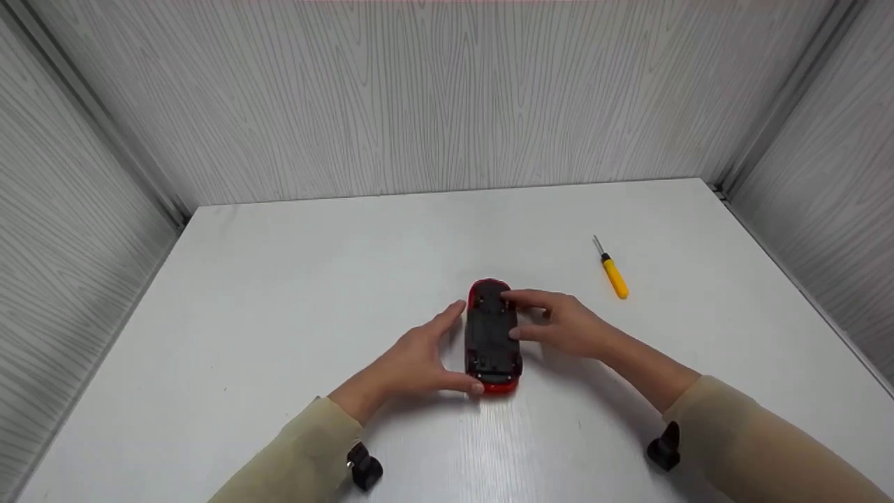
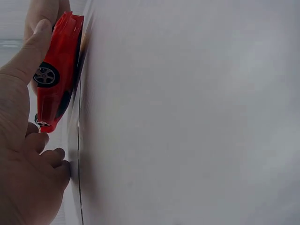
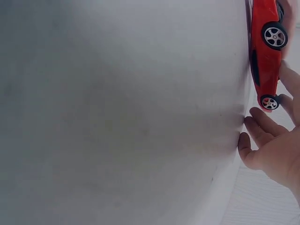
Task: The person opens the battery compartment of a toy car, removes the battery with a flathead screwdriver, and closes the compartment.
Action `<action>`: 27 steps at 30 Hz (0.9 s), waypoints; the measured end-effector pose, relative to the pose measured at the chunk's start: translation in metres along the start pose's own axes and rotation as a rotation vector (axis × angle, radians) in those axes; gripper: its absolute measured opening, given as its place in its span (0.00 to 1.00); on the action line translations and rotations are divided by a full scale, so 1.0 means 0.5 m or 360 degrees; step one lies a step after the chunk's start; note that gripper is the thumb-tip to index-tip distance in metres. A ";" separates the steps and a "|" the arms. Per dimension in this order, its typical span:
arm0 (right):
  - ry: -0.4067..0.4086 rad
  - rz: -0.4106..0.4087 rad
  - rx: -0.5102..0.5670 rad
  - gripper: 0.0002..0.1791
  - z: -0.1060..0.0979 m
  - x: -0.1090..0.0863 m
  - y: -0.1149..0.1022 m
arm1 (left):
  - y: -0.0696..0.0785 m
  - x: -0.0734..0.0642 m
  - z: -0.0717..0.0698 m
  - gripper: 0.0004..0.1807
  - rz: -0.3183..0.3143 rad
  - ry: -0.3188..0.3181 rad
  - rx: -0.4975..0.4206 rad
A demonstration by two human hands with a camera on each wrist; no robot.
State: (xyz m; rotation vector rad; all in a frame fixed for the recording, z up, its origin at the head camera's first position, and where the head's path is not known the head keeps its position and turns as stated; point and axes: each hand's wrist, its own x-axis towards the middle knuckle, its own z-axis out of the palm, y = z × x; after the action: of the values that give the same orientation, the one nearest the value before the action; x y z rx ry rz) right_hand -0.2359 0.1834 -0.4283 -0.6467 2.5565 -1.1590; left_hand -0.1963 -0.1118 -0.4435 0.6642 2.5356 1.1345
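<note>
A red toy car point(image 1: 494, 328) lies upside down on the white table, its black underside facing up. My left hand point(image 1: 419, 360) spreads along its left side, the thumb at the near end and the index finger beside the far part. From the right, my right hand point(image 1: 569, 325) reaches the underside with its index fingertip, while the thumb touches the right edge. In the left wrist view the car's red side and a wheel point(image 2: 46, 75) show close to the thumb. The right wrist view shows the other side with a silver-spoked wheel point(image 3: 274, 36).
A screwdriver point(image 1: 614, 278) with a yellow handle lies to the right of the car, its tip pointing away from me. Wood-grain panels point(image 1: 433, 98) enclose the table point(image 1: 293, 279) at the back and both sides.
</note>
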 end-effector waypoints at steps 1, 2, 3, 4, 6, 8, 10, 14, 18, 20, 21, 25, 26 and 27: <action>-0.0005 -0.0001 0.0001 0.34 -0.001 0.000 0.000 | 0.000 0.001 0.001 0.72 -0.0006 -0.0003 -0.0004; -0.0009 -0.0005 0.0000 0.34 -0.001 -0.001 0.000 | 0.000 0.002 0.002 0.72 -0.0010 -0.0005 -0.0007; -0.0013 -0.0008 -0.0003 0.34 -0.001 -0.001 0.000 | 0.000 0.002 0.003 0.71 -0.0012 -0.0005 -0.0011; -0.0015 -0.0012 -0.0004 0.34 -0.002 -0.002 0.001 | 0.000 0.003 0.004 0.72 -0.0011 -0.0004 -0.0013; -0.0020 -0.0017 -0.0006 0.33 -0.002 -0.004 0.001 | 0.000 0.006 0.007 0.72 -0.0006 -0.0002 -0.0010; -0.0023 -0.0016 -0.0007 0.32 -0.003 -0.006 0.001 | 0.000 0.007 0.009 0.72 0.0011 0.0002 0.0000; -0.0024 -0.0014 -0.0006 0.32 -0.003 -0.008 0.001 | 0.002 0.007 0.011 0.72 0.0021 0.0000 0.0015; -0.0032 -0.0023 -0.0003 0.31 -0.002 -0.010 0.004 | 0.006 0.004 0.014 0.73 0.0017 -0.0004 0.0046; -0.0035 -0.0032 -0.0003 0.30 0.002 -0.012 0.006 | 0.007 0.001 0.017 0.74 0.0014 0.0008 0.0088; -0.0035 -0.0036 -0.0005 0.29 0.003 -0.012 0.005 | 0.007 0.000 0.018 0.74 0.0023 0.0017 0.0093; -0.0035 -0.0036 -0.0005 0.28 0.004 -0.013 0.003 | 0.008 0.000 0.018 0.74 0.0028 0.0022 0.0094; -0.0026 -0.0032 -0.0001 0.27 0.002 -0.015 -0.001 | 0.008 0.001 0.018 0.72 0.0053 0.0037 0.0072; -0.0024 -0.0029 0.0003 0.26 0.002 -0.015 -0.002 | 0.008 0.002 0.018 0.72 0.0055 0.0040 0.0064; -0.0023 -0.0024 0.0002 0.26 0.002 -0.016 -0.002 | 0.009 0.001 0.019 0.72 0.0052 0.0041 0.0065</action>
State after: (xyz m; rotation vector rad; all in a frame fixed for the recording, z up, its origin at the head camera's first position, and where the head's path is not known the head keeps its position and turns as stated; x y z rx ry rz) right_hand -0.2280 0.1861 -0.4276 -0.6725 2.5428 -1.1563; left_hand -0.1916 -0.1031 -0.4463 0.7085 2.5848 1.1115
